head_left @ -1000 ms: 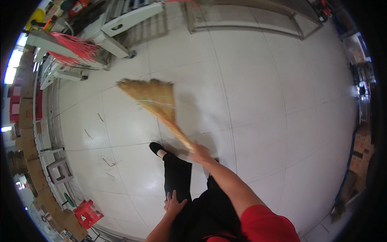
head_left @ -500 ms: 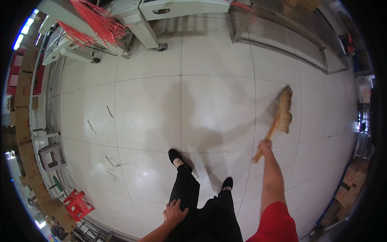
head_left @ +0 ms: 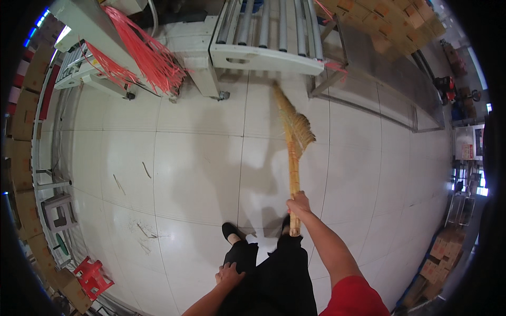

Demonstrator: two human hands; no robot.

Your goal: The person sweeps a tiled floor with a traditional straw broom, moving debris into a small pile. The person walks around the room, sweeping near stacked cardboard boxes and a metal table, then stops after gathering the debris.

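Straw broom (head_left: 293, 158): one; handle toward me, head pointing away and near the conveyor (head_left: 295, 63). Whether its bristles touch the floor (head_left: 200, 168), I cannot tell.
Right hand (head_left: 299, 204): mine; fingers wrapped round the broom's handle near its butt, which juts out below my grip.
Left hand (head_left: 230, 275): mine; nothing held; laid on my left thigh, fingers a little spread over the black trousers (head_left: 279, 279).
Shoes (head_left: 230, 230): two, black; the left in plain view, the right partly hidden behind the handle.
Sticks (head_left: 146, 170): a few, thin, lying on tiles to my left, well apart from the broom.
Litter (head_left: 145, 230): one loose scatter of twigs and fine bits, also to my left, nearer me than the sticks.
Swept: hard to fix; I see no gathered heap anywhere on the tiles, so I judge the sweeping unfinished.
Unswept: sticks and litter, by my reckoning; both lie loose, on the opposite side from the bristles.
Conveyor: white frame, grey rollers; straight ahead.
Strands (head_left: 142, 52): pinkish red, bunched, hanging ahead to the left.
Table (head_left: 379, 68): metal; ahead to the right.
Stools: red stool (head_left: 94, 277) and grey stool (head_left: 59, 213), both at far left.
Boxes (head_left: 23, 163): brown, stacked along the left rim; more ahead right and at right.
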